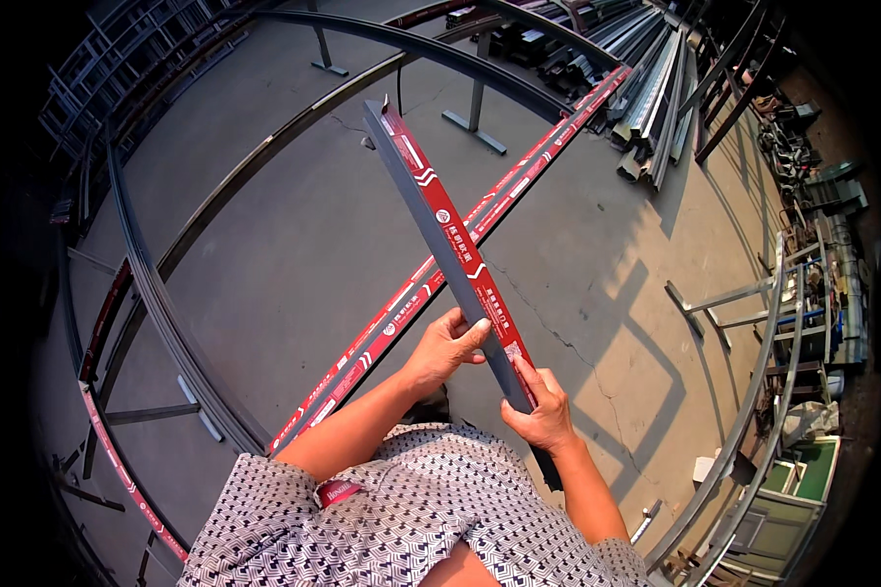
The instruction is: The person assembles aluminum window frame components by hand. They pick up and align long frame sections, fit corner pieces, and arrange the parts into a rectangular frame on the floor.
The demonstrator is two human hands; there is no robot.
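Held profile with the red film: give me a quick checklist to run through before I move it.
1. Left grip on the held profile: ok, thumb against it.
2. Right grip: ok, on the profile nearer the body.
3. Red film along the face: ok.
4. Lined up with the crossing profiles: not ok, it slants across them.
5. Clear of those profiles: cannot tell, the overlap hides any gap.
6. Near end clear of the patterned shirt: cannot tell.
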